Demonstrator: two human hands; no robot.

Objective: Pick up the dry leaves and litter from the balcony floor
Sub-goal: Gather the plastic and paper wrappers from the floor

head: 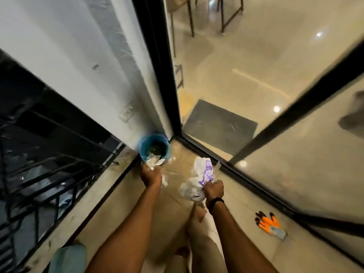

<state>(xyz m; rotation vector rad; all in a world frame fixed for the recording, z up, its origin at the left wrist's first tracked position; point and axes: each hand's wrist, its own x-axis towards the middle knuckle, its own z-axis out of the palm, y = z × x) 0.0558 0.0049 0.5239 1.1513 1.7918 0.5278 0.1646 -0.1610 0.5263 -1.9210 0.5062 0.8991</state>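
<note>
Head view: left grip holds a wrapper over the bucket rim; right grip clutches a bag just right of the bucket. Leaves lie inside the bucket. Judgement: collection mostly done; both handfuls remain to be deposited.

Blue bucket in the wall corner, open floor before it.

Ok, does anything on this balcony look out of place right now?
The orange work gloves lie unworn on the floor by the glass door track, while both bare hands hold litter: the left hand a clear wrapper near the blue bucket, the right hand a crumpled white-and-purple bag.
</note>
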